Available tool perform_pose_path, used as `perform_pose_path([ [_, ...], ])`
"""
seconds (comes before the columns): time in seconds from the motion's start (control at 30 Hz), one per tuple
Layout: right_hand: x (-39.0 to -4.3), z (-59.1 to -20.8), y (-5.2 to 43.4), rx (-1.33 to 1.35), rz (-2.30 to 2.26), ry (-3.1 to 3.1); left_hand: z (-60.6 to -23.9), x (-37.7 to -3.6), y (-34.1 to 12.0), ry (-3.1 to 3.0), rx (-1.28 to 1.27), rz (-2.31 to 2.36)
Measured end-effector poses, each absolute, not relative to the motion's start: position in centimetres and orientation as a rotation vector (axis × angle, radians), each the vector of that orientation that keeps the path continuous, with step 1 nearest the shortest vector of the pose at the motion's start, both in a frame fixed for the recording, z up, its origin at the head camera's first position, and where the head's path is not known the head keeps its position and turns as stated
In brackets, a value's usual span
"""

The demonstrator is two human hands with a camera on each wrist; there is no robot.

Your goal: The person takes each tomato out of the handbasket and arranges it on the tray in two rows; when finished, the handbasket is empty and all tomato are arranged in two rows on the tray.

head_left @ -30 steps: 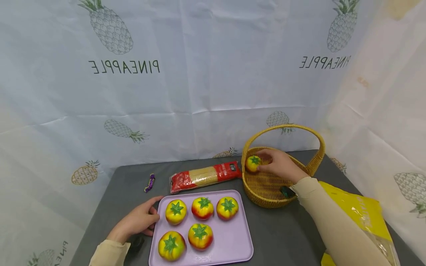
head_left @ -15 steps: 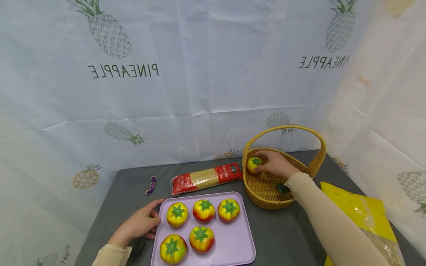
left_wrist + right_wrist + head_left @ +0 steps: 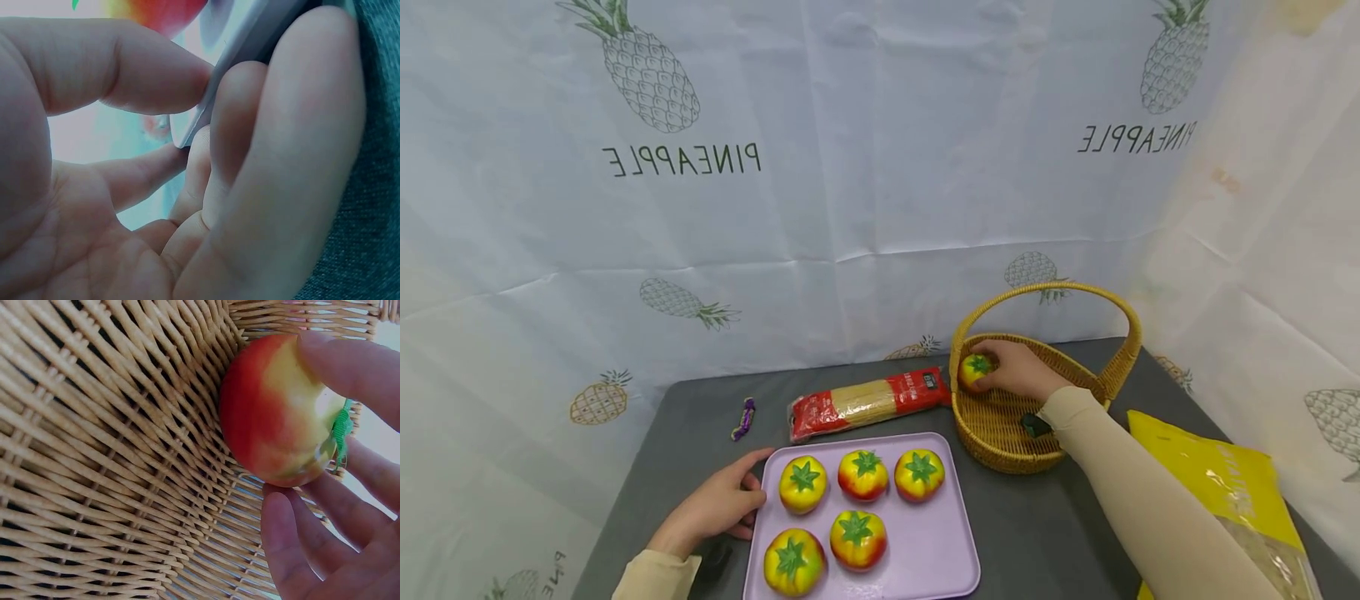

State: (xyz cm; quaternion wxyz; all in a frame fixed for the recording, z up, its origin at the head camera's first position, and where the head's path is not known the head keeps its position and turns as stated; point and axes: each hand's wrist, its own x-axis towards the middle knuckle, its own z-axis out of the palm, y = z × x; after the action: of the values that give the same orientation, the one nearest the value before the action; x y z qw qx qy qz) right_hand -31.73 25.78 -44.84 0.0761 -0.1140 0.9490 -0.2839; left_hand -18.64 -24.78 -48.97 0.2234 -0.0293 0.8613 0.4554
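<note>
My right hand (image 3: pixel 1018 371) reaches into a wicker basket (image 3: pixel 1000 458) and holds a yellow-and-red, tomato-shaped fruit (image 3: pixel 975 372) at the basket's left side. In the right wrist view, thumb and fingers lie around the fruit (image 3: pixel 269 412), whose lower side is against the woven wall. The left hand (image 3: pixel 718 504) grips the left edge of a lilac tray (image 3: pixel 932 546). Up close in the left wrist view, the thumb is inside the tray's rim (image 3: pixel 215 94) and curled fingers are outside it. Several similar fruits (image 3: pixel 857 540) sit on the tray in two rows, green leaves up.
Behind the tray lies a red packet of noodles (image 3: pixel 868 402), its right end by the basket. A purple-wrapped candy (image 3: pixel 743 419) is at the back left. The basket's tall handle (image 3: pixel 1048 287) arches over the right hand. A yellow bag (image 3: pixel 1217 483) lies beyond the right forearm.
The right wrist and sleeve have shifted slightly left over the basket, the fruit staying in the fingers. The left hand remains at the tray edge.
</note>
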Motion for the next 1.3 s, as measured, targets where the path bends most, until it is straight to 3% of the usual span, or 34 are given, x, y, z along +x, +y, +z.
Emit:
perform_pose_path([
  [0.43,-28.5,-42.2,25.8,-0.403,-0.784,2.904,-48.7,-18.6,-24.5,2.409,-0.081,1.221],
  [0.93,-20.4,-38.6,25.0,-0.528,-0.790,3.001,-48.6,-18.7,-24.8,2.406,-0.060,1.216],
  [1.3,-14.7,-39.7,21.2,-0.689,-0.887,2.935,-48.6,-18.7,-24.9,2.404,-0.060,1.214],
])
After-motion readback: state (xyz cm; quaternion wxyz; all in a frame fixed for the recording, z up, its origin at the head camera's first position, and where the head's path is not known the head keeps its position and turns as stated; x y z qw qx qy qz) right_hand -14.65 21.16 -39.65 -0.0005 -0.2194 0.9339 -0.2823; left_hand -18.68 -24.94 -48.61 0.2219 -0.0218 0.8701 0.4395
